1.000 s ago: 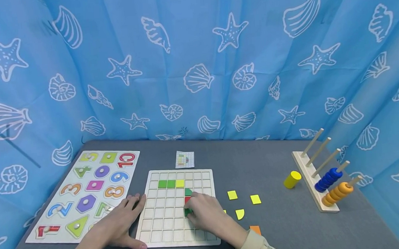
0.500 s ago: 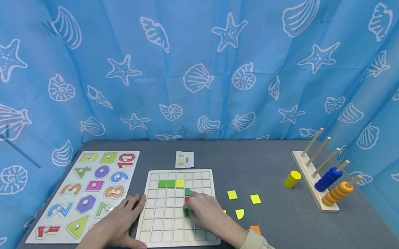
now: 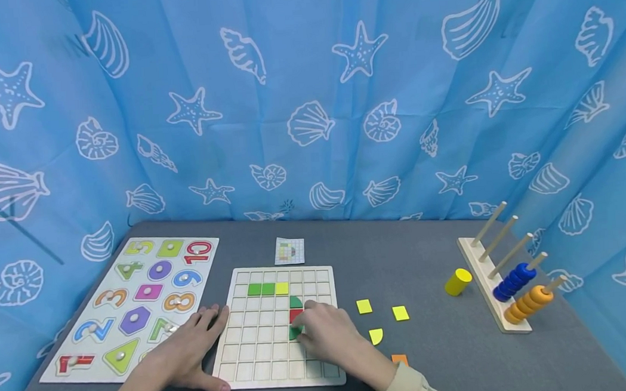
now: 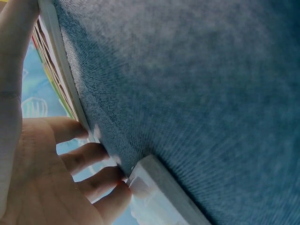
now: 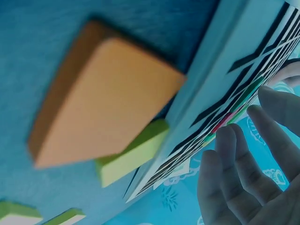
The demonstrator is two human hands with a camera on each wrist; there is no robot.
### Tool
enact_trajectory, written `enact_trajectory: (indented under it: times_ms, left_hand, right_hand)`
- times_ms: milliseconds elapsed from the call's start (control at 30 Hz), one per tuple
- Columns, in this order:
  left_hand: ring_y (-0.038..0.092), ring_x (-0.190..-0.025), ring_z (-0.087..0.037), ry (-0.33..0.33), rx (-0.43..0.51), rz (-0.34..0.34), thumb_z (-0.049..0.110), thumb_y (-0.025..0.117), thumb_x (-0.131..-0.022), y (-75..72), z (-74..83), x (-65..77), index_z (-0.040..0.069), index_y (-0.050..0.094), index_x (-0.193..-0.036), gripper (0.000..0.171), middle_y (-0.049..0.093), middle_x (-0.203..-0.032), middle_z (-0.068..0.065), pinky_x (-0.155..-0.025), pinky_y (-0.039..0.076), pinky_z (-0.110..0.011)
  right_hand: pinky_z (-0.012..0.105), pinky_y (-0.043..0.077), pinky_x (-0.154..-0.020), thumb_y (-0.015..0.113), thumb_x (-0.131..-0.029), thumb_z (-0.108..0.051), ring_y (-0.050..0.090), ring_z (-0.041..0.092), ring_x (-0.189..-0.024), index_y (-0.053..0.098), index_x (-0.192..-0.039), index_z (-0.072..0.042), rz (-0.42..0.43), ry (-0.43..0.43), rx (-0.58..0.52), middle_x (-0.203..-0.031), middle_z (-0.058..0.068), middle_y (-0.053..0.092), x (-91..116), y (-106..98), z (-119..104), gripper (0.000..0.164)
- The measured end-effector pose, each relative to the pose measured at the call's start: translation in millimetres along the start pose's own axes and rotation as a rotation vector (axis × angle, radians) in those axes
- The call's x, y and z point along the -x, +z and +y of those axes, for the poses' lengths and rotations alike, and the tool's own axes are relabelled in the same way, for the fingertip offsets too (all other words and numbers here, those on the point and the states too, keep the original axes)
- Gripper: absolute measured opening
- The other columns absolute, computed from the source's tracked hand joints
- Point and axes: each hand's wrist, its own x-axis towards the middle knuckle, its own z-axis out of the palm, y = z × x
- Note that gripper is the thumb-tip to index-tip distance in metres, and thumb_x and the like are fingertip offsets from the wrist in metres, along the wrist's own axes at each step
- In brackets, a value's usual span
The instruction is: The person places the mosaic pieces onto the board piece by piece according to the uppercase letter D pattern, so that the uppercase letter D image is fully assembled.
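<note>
A pale wooden grid board (image 3: 250,358) lies on the table. My left hand (image 3: 193,346) rests with spread fingers at its left edge, thumb at the near corner. Over the board's right half, my right hand (image 3: 327,332) has its fingertips at a green piece (image 3: 294,333) in a cell; no piece shows between its fingers in the right wrist view. Above that sit a red square (image 3: 296,315) and a green quarter-circle (image 3: 295,302). Farther up are two green squares (image 3: 261,289) and a yellow square (image 3: 281,288).
A number-and-shape puzzle (image 3: 147,307) lies left, partly under the left forearm. Behind the board is a small pattern card (image 3: 289,251). Right of it are yellow squares (image 3: 364,306), a yellow quarter-circle (image 3: 376,336), an orange block (image 5: 105,101), a yellow cylinder (image 3: 459,282) and a peg stand (image 3: 493,286).
My right hand has shifted slightly right and its fingers have drawn back, so more of the red square and green pieces shows. My left hand has stayed still.
</note>
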Motion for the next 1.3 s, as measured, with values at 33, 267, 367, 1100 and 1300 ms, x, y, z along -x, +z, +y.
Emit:
enact_trajectory:
  times_ms: [33, 267, 367, 1100, 1300]
  left_hand:
    - [0.034, -0.146, -0.056, -0.001, 0.000, 0.000, 0.087, 0.076, -0.058, 0.1, 0.1, 0.0, -0.001, 0.030, -0.158, 0.141, 0.036, -0.158, -0.033, -0.114, 0.035, -0.070]
    - [0.035, -0.145, -0.056, -0.003, 0.000, 0.004, 0.087, 0.076, -0.058, 0.1, 0.7, 0.4, -0.001, 0.030, -0.158, 0.141, 0.037, -0.158, -0.033, -0.113, 0.036, -0.070]
    - [0.034, -0.146, -0.056, -0.004, -0.001, -0.002, 0.086, 0.076, -0.058, 0.0, 0.8, -0.1, -0.001, 0.030, -0.158, 0.140, 0.036, -0.158, -0.033, -0.114, 0.035, -0.070]
    - [0.032, -0.146, -0.057, 0.001, 0.002, -0.011, 0.085, 0.076, -0.060, 1.5, -2.0, -1.3, -0.001, 0.028, -0.159, 0.140, 0.034, -0.159, -0.033, -0.113, 0.034, -0.072]
    - [0.032, -0.146, -0.058, -0.001, 0.002, -0.010, 0.085, 0.077, -0.060, 1.4, -1.6, -1.8, -0.001, 0.028, -0.159, 0.140, 0.034, -0.159, -0.034, -0.114, 0.033, -0.072]
  right_hand:
    - [0.018, 0.031, -0.042, 0.079, -0.081, -0.008, 0.041, 0.002, -0.058, 0.083, -0.089, -0.020, -0.005, 0.010, -0.001, -0.073, -0.006, 0.060, 1.5, -1.6, 0.9, 0.014]
    - [0.020, 0.034, -0.045, 0.081, -0.082, -0.014, 0.048, 0.005, -0.060, 0.083, -0.095, -0.019, 0.004, 0.025, 0.012, -0.079, -0.004, 0.064, 12.7, -14.0, 11.3, 0.014]
    - [0.019, 0.034, -0.047, 0.082, -0.082, -0.016, 0.048, 0.006, -0.060, 0.083, -0.096, -0.017, 0.009, 0.041, 0.019, -0.080, -0.002, 0.064, 18.0, -18.5, 16.9, 0.014]
    - [0.027, 0.043, -0.054, 0.086, -0.078, -0.014, 0.055, 0.009, -0.071, 0.082, -0.101, -0.016, -0.079, 0.213, -0.009, -0.091, 0.000, 0.070, 53.4, -31.4, 70.2, 0.023]
    - [0.032, 0.048, -0.055, 0.088, -0.077, -0.014, 0.055, 0.009, -0.071, 0.082, -0.100, -0.016, -0.109, 0.251, 0.005, -0.090, -0.001, 0.067, 57.7, -29.0, 74.8, 0.024]
